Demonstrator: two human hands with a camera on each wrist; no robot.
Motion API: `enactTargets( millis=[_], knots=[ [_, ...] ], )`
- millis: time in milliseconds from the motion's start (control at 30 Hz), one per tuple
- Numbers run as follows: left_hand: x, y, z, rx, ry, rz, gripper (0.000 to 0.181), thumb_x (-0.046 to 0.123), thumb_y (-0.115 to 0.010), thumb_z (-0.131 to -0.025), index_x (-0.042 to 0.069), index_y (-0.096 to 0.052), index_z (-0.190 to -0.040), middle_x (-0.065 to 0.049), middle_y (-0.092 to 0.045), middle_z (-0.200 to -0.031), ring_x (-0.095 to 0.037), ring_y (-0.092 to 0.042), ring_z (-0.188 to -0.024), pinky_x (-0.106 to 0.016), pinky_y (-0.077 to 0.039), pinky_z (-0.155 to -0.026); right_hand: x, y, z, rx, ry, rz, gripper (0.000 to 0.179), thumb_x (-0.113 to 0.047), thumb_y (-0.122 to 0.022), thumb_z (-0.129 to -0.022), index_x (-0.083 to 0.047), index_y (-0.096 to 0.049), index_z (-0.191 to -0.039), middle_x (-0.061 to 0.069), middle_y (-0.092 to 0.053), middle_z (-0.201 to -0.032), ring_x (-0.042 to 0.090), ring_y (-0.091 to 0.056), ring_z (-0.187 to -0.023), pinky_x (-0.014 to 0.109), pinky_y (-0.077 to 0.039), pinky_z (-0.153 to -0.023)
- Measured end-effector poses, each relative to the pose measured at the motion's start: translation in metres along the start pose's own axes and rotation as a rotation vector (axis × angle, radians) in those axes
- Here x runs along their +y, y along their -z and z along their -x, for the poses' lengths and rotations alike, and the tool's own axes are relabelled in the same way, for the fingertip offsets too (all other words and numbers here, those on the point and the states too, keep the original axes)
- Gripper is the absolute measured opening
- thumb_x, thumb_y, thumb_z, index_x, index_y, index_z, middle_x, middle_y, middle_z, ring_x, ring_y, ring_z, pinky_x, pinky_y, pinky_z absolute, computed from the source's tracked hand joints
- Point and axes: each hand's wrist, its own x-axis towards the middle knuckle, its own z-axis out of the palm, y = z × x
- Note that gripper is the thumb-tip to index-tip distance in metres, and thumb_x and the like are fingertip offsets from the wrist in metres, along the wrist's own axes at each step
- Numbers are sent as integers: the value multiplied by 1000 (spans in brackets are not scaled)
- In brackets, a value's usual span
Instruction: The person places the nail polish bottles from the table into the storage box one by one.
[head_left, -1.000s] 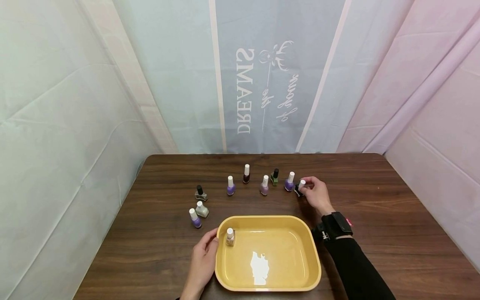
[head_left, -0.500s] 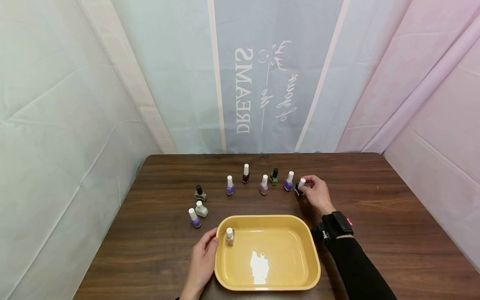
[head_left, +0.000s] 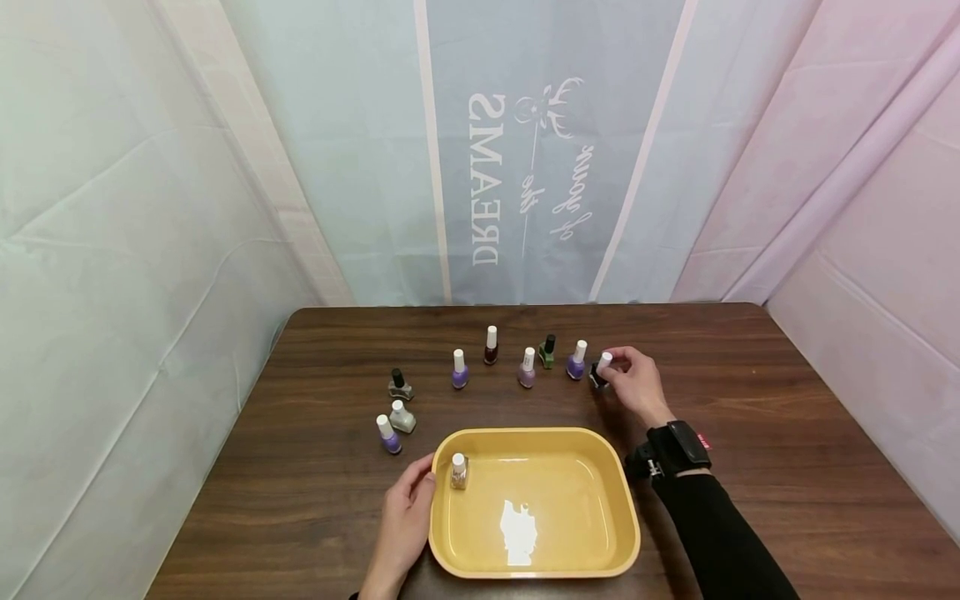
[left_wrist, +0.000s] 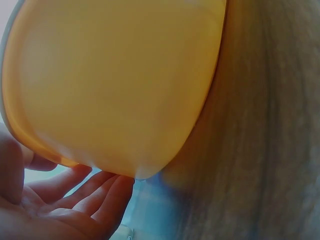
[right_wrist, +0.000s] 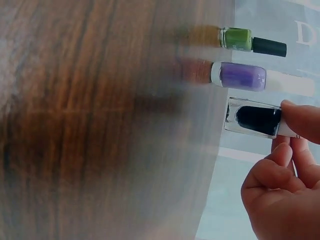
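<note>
Head view: right hand (head_left: 636,387) pinches black bottle (head_left: 597,378) by cap (head_left: 604,359); keep it upright, clear of purple bottle (head_left: 576,367) at nine o'clock; left hand (head_left: 402,521), relaxed, touches tray (head_left: 535,575).

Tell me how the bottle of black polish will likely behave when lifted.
The bottle of black polish looks stiff and perhaps heavy for its size, given its thick clear walls. Its boxy shape suggests it won't readily roll. Pinched at the white cap by the right hand, it may swing a little.
</note>
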Motion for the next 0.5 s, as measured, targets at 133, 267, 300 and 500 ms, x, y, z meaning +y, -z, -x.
enactTargets(
  millis=[133,267,300,500],
  knots=[
    [0,-1,0,9,10,-11,30,10,-48,-100,-1,-60,-126,-21,-64,-122,-21,-65,-105,-22,-54,-83,-3,2,2,-13,-2,-3,30,-10,-64,-91,3,-59,-117,22,-65,-108,24,-50,-86,24,-39,-69],
    [0,0,0,8,9,-20,31,10,-48,-100,-1,-59,-126,-21,-64,-123,-22,-65,-106,-22,-55,-83,-7,3,4,-28,5,-9,30,-12,-64,-92,2,-59,-118,22,-64,-111,24,-50,-88,24,-40,-69],
    [0,0,0,7,9,-20,31,10,-48,-100,-1,-59,-126,-21,-63,-123,-22,-65,-106,-22,-55,-83,-7,3,4,-28,11,-9,30,-12,-64,-91,3,-59,-118,21,-64,-110,24,-51,-88,24,-40,-69],
    [1,0,0,12,7,-15,30,11,-48,-100,0,-60,-126,-20,-64,-123,-20,-65,-105,-22,-55,-82,-14,5,6,-25,45,-7,29,-12,-66,-90,2,-60,-115,19,-63,-103,21,-49,-79,23,-39,-62]
  ],
)
